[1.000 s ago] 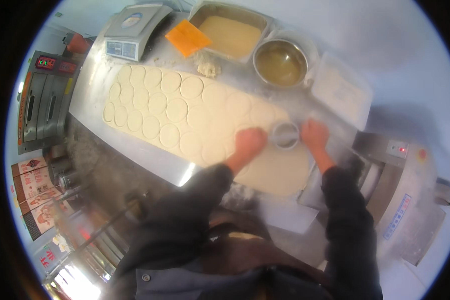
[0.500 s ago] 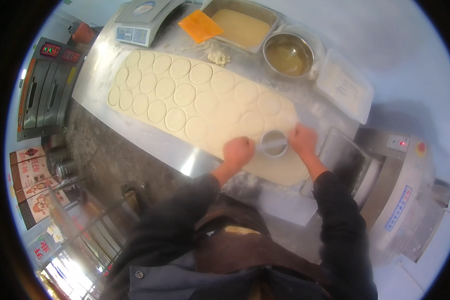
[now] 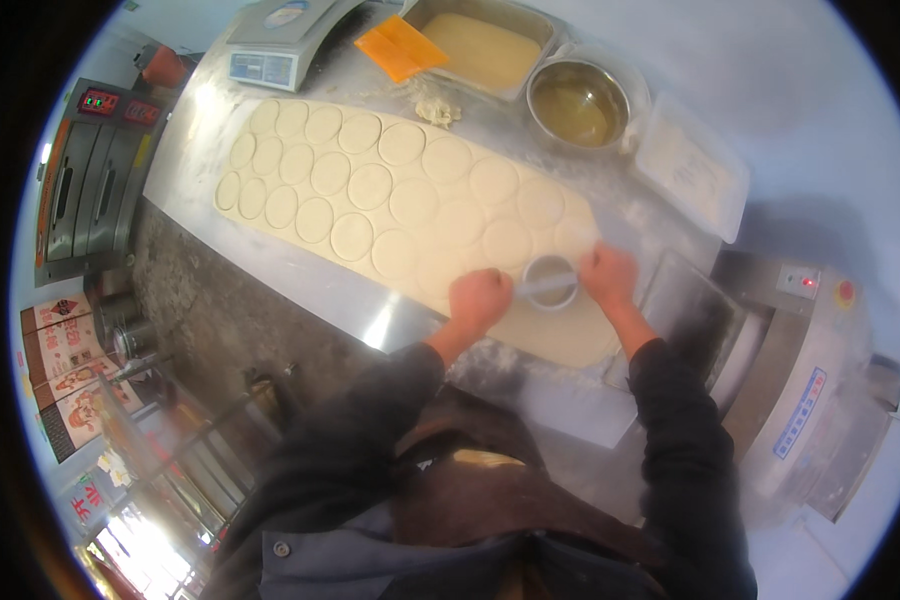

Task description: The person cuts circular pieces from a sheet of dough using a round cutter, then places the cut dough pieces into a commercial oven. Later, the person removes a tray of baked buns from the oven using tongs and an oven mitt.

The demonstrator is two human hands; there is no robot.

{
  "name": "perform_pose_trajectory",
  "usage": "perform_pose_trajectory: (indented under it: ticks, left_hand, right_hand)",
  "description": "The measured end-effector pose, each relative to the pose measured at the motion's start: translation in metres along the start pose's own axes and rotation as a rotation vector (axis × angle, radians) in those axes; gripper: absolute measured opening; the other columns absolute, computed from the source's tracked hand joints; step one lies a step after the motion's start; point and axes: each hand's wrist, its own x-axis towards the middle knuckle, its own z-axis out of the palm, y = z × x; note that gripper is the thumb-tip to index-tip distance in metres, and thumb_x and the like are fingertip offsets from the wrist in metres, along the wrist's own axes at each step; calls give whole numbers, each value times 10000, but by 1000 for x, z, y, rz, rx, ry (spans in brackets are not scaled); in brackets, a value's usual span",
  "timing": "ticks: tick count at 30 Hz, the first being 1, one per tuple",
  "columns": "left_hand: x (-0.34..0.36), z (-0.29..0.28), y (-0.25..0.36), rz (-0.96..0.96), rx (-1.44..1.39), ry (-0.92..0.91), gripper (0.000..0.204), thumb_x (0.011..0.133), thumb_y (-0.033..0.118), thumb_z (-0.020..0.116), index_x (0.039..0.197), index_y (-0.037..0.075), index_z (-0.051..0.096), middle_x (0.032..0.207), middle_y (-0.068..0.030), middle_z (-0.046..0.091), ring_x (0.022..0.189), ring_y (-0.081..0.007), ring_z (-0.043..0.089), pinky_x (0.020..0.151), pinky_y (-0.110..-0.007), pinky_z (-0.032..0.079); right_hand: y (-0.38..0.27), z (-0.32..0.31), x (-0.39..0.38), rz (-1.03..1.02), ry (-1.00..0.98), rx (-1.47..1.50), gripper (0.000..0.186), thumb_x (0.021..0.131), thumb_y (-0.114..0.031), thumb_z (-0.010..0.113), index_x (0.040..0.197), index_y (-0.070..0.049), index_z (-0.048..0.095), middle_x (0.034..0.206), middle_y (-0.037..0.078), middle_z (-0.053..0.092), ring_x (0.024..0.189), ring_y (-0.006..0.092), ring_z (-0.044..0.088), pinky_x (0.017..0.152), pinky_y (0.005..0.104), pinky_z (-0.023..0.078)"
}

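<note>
Ring cutter [image 3: 550, 284]: round and pale-rimmed, with a bar across it; on the near right part of the dough sheet, between the two hands.
Dough sheet [image 3: 412, 201]: long, flat and cream-coloured, lying on the metal counter [image 3: 198, 165]; marked with rows of circles over most of its length.
Left hand [image 3: 481, 299]: curled into a fist, gripping the cutter's bar at its left end.
Right hand [image 3: 608, 275]: likewise closed, gripping the right end.
Rectangular pan [image 3: 550, 45]: metal, at the counter's far side; contains a smooth beige mass [image 3: 480, 50].
Orange sheet [image 3: 400, 50]: flat, overlapping the pan's left rim.
Round bowl [image 3: 627, 110]: steel, to the right of the pan; contains yellowish liquid [image 3: 570, 115].
White tub [image 3: 730, 205]: shallow, right of the bowl; contents whitish, texture too blurred to tell.
Dough scraps [image 3: 435, 108]: crumpled, in front of the pan.
Scale [image 3: 265, 68]: far left, with a display panel.
</note>
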Motion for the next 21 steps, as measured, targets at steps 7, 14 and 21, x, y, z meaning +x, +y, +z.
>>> perform_pose_trajectory:
  ticks: [7,14,21]
  left_hand:
    - [-3,7,-7,21,74,-58,398,970,309,535,730,48,714,758,-224,710,722,-435,694,695,-569,538]
    - [-7,8,-9,38,22,-37,390,982,309,526,759,43,706,765,-219,706,737,-451,681,718,-577,530]
    - [-81,-21,-10,31,-54,-119,377,993,287,523,791,21,698,792,-240,696,764,-467,675,720,-590,516]
  right_hand:
    - [10,18,-11,-127,130,-65,189,760,-235,615,632,-113,547,614,140,571,601,385,552,609,500,411]
    - [8,5,-8,-80,21,25,198,779,-193,644,639,-114,529,603,121,541,598,379,531,602,498,396]
    - [-27,-49,-59,-122,11,47,197,773,-147,667,638,-106,530,599,112,544,595,357,537,604,483,394]
